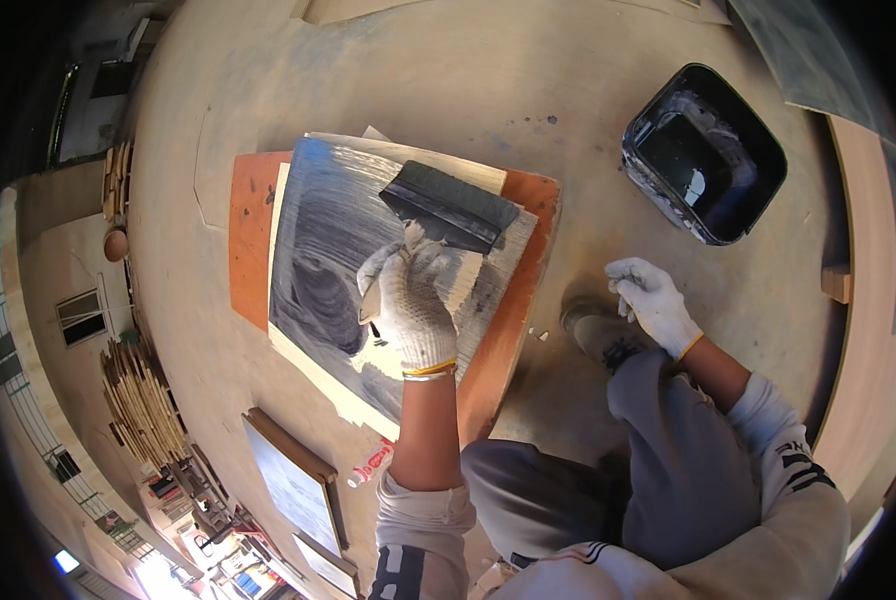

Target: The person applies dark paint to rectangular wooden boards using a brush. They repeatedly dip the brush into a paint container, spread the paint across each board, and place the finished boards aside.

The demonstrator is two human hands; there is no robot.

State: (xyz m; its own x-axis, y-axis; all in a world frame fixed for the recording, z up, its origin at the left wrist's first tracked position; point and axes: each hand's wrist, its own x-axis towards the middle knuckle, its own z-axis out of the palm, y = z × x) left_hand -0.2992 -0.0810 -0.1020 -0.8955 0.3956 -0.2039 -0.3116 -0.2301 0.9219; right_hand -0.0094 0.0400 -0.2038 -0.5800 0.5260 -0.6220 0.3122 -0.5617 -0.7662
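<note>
My left hand (413, 310), in a dotted white work glove, is closed round the handle of a wide paintbrush (453, 210). Its broad dark head lies against the upper right part of a board (343, 200) streaked with black-grey paint. Patches of pale wood show through along that board's right and lower sides. More thin sheets and an orange-brown panel (253, 240) lie beneath it. My right hand (653, 305), also gloved, hangs near my shoe with loosely bent fingers and nothing visible in it.
A black tub (708, 155) with dark liquid stands at the upper right on the paint-spotted floor. A red-and-white bottle (371, 463) lies below the panel. A framed panel (288, 480) and bundled wooden sticks (143, 405) are at the left; a long board (863, 270) runs along the right.
</note>
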